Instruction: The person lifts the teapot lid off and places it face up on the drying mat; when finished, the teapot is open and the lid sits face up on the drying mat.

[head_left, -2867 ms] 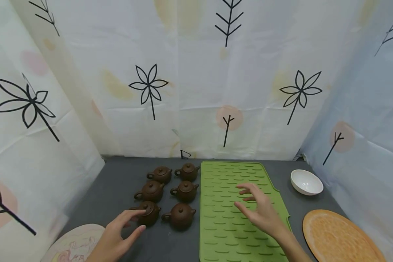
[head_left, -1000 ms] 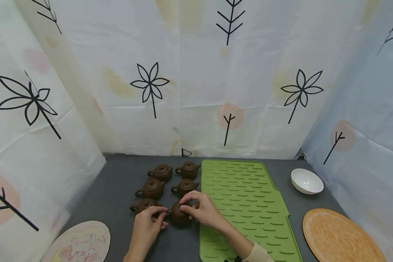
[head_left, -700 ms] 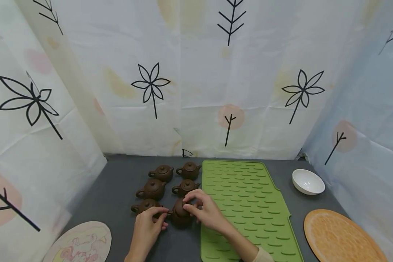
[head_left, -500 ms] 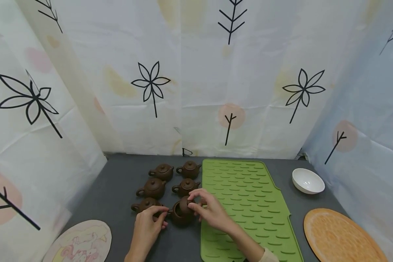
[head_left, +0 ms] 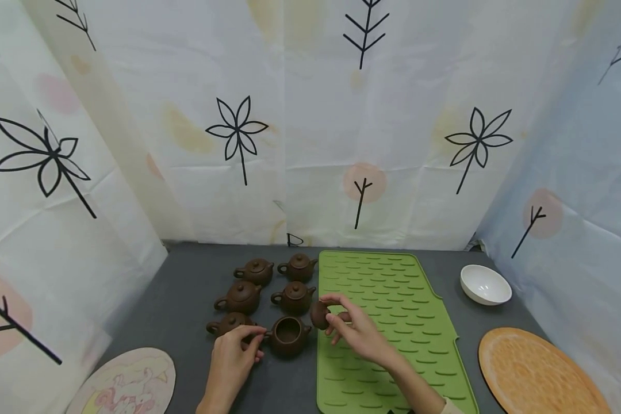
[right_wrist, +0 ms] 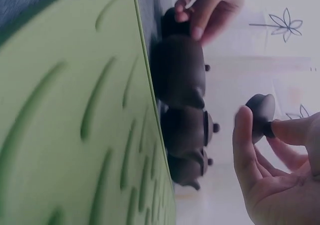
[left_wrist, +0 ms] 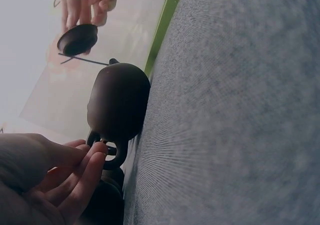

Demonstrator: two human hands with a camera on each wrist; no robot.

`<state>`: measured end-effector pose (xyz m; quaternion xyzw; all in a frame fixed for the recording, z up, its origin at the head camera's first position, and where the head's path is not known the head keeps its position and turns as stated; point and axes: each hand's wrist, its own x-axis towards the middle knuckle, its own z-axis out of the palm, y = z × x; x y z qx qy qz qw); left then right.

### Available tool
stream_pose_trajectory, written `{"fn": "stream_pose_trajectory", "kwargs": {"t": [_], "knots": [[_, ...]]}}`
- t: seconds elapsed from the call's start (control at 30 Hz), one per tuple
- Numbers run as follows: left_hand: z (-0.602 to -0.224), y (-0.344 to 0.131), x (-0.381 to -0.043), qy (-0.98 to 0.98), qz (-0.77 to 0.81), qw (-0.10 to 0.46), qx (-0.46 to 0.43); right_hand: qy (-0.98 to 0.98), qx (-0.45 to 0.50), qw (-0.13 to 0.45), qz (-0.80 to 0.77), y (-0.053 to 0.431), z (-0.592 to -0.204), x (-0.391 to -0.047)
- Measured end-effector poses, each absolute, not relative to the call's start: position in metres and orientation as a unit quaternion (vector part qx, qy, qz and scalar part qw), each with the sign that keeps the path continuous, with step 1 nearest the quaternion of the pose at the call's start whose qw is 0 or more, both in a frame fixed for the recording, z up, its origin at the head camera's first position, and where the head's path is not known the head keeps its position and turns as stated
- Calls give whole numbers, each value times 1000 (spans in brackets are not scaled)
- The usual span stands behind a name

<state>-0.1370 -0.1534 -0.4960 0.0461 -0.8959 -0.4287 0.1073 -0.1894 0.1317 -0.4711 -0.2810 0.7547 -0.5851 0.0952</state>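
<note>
At the far left of the surface (head_left: 186, 299) lies a round printed mat (head_left: 129, 382), near its front edge. To its right, five lidded teapots stand upright: three in the left column (rear (head_left: 255, 272), middle (head_left: 240, 298), front (head_left: 230, 324)) and two in the right column (rear (head_left: 298, 267), middle (head_left: 295, 297)). Handles face left and spouts right, an orientation that presumably presents each handle to the left hand (head_left: 233, 356). The lidless teapot (head_left: 290, 348) occupies the front position of the right column, upright on the surface. The left hand pinches its handle (left_wrist: 123, 154), probably to steady the body while the lid (head_left: 318, 315) is off. The left fingers (left_wrist: 87, 177) are nearly closed, with only the handle between them. Right of the spout, the right hand (head_left: 359, 330) holds the lid in the air beside the left edge of the green mat (head_left: 383, 276). The lid is tilted on edge, underside toward the left and knob (right_wrist: 270, 129) toward the palm; this hold likely keeps the rim free of the pot. The right fingers (right_wrist: 243, 135) are parted by the lid's width only. Farther right stands a white bowl (head_left: 485, 286), with an orange round mat (head_left: 540, 371) in front.
</note>
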Motion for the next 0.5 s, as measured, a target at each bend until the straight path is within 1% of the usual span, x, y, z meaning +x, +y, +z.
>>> {"fn": "stream_pose_trajectory", "kwargs": {"t": [0.13, 0.33, 0.5], "knots": [[-496, -153, -137, -897, -426, 108, 45, 739, -305, 98, -593, 146, -469, -190], [-496, -154, -137, -897, -425, 110, 42, 712, -309, 120, -619, 167, -466, -191], [-496, -153, -137, -897, -426, 107, 43, 712, -285, 120, -631, 184, -468, -191]]}}
